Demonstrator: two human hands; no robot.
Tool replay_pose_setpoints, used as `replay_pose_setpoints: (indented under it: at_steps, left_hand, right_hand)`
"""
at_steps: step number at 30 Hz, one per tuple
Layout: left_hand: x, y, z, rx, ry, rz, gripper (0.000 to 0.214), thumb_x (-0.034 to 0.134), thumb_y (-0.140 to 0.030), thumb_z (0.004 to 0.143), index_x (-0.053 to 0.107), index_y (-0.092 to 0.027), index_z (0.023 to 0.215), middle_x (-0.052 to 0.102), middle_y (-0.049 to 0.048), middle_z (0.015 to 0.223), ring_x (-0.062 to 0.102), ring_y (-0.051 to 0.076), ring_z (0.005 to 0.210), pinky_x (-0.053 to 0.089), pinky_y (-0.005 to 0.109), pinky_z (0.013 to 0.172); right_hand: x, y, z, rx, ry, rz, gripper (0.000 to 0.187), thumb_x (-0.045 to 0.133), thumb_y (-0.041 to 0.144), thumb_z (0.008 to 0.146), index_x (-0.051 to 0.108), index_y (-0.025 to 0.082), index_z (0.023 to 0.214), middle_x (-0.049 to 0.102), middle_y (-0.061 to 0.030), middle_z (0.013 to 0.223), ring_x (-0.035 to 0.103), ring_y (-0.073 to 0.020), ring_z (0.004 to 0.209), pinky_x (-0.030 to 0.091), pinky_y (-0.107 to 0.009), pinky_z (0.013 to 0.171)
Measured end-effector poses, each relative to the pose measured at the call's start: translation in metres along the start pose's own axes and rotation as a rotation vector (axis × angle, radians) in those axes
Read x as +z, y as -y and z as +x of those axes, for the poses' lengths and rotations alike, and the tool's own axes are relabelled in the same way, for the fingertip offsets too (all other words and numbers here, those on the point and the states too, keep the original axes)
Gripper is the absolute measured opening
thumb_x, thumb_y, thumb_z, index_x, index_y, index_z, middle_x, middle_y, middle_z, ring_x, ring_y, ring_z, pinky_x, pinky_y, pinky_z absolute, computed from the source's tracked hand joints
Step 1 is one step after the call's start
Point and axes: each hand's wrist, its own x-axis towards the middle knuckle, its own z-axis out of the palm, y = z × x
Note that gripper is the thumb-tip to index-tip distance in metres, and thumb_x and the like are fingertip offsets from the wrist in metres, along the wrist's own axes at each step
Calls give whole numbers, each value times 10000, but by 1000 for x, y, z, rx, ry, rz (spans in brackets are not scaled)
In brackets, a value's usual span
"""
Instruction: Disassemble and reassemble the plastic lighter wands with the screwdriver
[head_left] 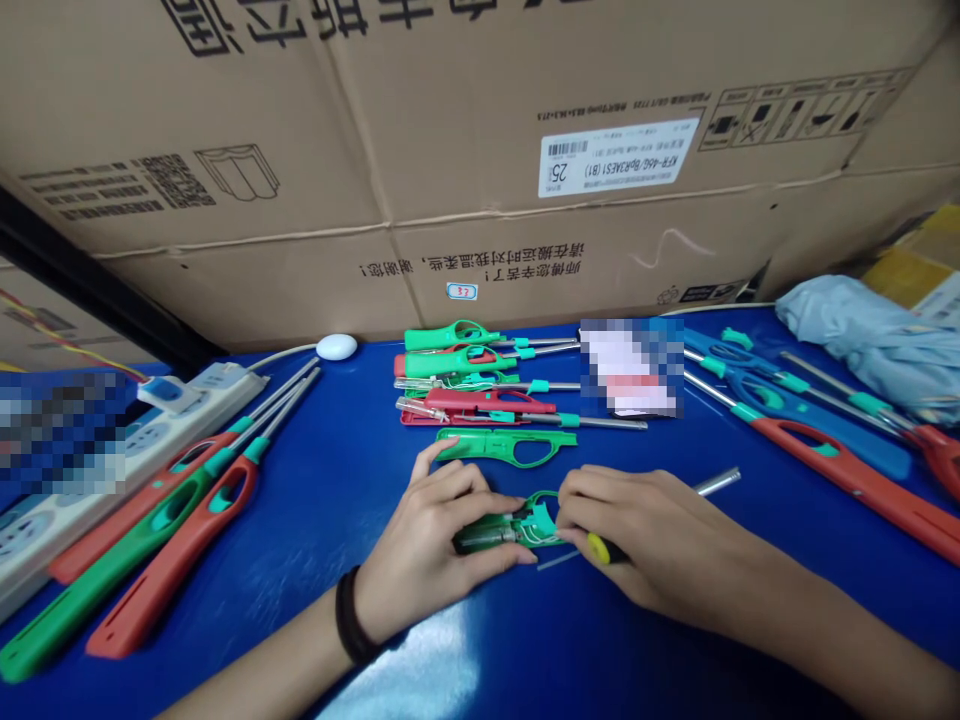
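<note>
My left hand presses a green long-nosed lighter with its casing off onto the blue table, its fingers closed round the body. My right hand is closed on a tool with a yellow and black handle, its tip at the lighter's teal front part. The lighter's metal tube sticks out to the right behind my right hand. A loose green half-shell lies just beyond the hands.
Red, green and blue lighters lie in groups at left, centre back and right. A white power strip runs along the left edge. Large cardboard boxes wall the back. A grey cloth sits at right.
</note>
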Motion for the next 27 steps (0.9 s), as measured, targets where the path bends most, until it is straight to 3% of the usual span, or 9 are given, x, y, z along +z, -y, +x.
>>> replay_pose_setpoints:
  at_steps: [7, 15, 21, 27]
  left_hand:
    - [-1, 0, 1, 42, 13, 9, 295, 741, -384, 737, 677, -225, 977, 597, -28, 725, 595, 126, 684, 313, 449, 1005]
    - [-6, 0, 2, 113, 29, 70, 328, 726, -384, 753, 662, -227, 1033, 617, -27, 763, 614, 120, 704, 235, 485, 1077]
    - [-6, 1, 2, 144, 12, 88, 395, 743, -437, 713, 657, -227, 1037, 648, -18, 803, 623, 134, 738, 223, 482, 1078]
    - [-13, 1, 4, 202, -9, 137, 557, 739, -569, 635, 644, -227, 1064, 668, 1, 837, 631, 157, 762, 191, 483, 1089]
  right_hand:
    - [-2, 3, 0, 1, 46, -12, 222, 539, 12, 765, 598, 210, 846, 623, 9, 921, 600, -153, 800, 396, -256, 613]
    - [0, 1, 2, 17, -38, -25, 78, 530, 168, 876, 600, 193, 896, 637, 2, 875, 607, -166, 795, 424, -279, 634]
    - [-9, -3, 0, 5, -122, 30, 103, 528, 200, 890, 616, 212, 942, 636, 3, 922, 604, -151, 820, 435, -271, 684]
    - [-6, -3, -3, -118, -57, 25, 89, 557, 195, 871, 630, 246, 872, 623, 32, 858, 584, -130, 784, 383, -248, 614]
